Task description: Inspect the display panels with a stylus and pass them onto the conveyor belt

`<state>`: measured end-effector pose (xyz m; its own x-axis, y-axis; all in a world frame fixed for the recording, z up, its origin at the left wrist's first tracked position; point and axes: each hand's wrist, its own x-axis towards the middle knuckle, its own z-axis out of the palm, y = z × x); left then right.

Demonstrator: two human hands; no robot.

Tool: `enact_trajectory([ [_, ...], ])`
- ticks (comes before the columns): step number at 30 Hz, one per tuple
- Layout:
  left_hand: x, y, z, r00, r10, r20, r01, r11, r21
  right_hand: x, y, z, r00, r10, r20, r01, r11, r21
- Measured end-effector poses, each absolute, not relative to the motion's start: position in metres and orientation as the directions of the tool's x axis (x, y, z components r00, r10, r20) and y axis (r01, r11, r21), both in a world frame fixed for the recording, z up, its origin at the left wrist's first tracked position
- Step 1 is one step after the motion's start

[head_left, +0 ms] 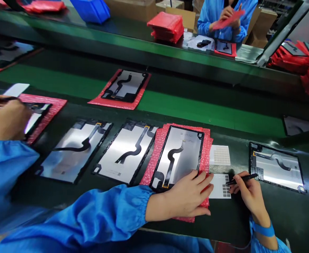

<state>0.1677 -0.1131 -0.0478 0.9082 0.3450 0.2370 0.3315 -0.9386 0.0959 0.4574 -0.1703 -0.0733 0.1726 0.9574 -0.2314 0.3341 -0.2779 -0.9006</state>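
Left hand [188, 196] laid flat, fingers spread, no grip taken, on the 5 o'clock corner of a panel [181, 151] and on the red wrap [157, 147] beneath it. Panel silver side up, black ribbon winding across it, near the front edge of the dark counter [223, 225].

Right hand [249, 195] at 3 o'clock of the left, grip pressed together on a thin black tool [245, 178] - tip over the small grey squares at the right edge of a white sheet [218, 184]. Sheet lying between the two hands, touching the left fingertips. At 12 o'clock of it, a second sheet [220, 154], just beside the wrap.

At 9 o'clock of the panel, two bare panels [128, 151] side by side on the counter. At 3 o'clock, past the right hand, a fourth panel [276, 165].

Far out at 9 o'clock, another person's hand [4, 119] on one more wrapped panel. At 12 o'clock, a green belt [196, 109] carrying a wrapped panel - beyond it, at 1 o'clock, a person in blue sleeves [209, 17] holding red wrap.
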Motion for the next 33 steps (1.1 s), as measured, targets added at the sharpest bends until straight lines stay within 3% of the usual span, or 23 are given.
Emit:
enact_trajectory([
  [11,0.172,-0.112,-0.066,0.89,0.336,0.309,0.326,-0.942,0.086,0.46,-0.168,-0.071,0.142,0.957,-0.253,0.34,-0.287,-0.895],
  [25,0.172,-0.11,-0.062,0.894,0.343,0.288,0.335,-0.939,0.077,0.454,-0.16,-0.057,0.123,0.939,-0.322,0.296,-0.344,-0.891],
  [33,0.173,-0.112,-0.058,0.892,0.365,0.268,0.356,-0.931,0.081,0.457,-0.159,-0.046,0.145,0.947,-0.286,-0.006,-0.288,-0.958],
])
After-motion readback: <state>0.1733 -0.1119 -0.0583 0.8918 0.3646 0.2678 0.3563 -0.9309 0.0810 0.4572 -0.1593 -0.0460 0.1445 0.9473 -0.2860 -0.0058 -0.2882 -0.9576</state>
